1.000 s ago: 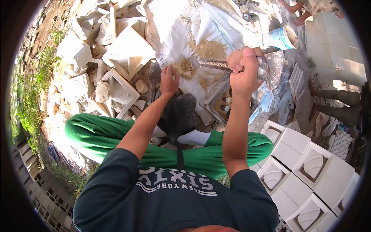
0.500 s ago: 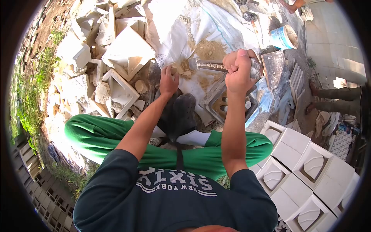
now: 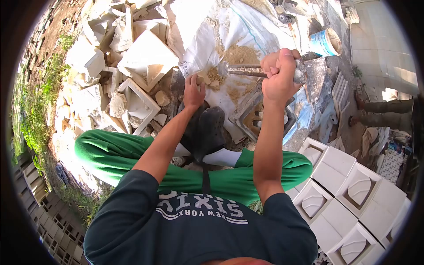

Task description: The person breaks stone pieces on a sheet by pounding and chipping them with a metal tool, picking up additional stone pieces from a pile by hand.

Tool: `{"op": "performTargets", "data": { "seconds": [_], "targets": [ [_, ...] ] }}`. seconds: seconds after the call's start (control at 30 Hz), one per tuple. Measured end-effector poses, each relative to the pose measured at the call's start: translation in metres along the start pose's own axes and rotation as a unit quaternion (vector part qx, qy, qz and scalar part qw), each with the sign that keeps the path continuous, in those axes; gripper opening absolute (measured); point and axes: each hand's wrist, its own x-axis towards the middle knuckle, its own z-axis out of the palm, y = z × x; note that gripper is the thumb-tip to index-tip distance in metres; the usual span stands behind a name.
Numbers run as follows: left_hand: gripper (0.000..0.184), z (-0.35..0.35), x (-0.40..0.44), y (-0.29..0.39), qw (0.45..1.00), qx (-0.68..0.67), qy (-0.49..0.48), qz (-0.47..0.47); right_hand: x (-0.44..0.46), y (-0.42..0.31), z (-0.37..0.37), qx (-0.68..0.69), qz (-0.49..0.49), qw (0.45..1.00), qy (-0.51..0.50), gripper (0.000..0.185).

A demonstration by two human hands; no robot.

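Broken white blocks (image 3: 148, 57) crowd my left side, and a dark frame (image 3: 244, 115) sits below my right fist. My right fingers (image 3: 270, 66) wrap tight around a metal tool (image 3: 245, 70). My left fingers (image 3: 193, 83) curl by a small chunk (image 3: 201, 78); I can't tell if they pinch it. Sandy white sheet (image 3: 238, 28) lies open between my hands.
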Motion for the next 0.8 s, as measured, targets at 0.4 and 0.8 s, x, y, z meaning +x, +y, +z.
{"op": "performTargets", "data": {
  "seconds": [0.4, 0.8],
  "targets": [
    [0.045, -0.001, -0.002, -0.003, 1.000, -0.001, -0.002, -0.003, -0.009, 0.009, 0.000, -0.049, 0.017, 0.997, -0.058, 0.028],
    [0.046, 0.001, -0.002, -0.002, 1.000, 0.010, 0.000, -0.001, -0.016, 0.041, -0.038, -0.026, 0.029, 0.999, 0.020, 0.023]
  ]
}}
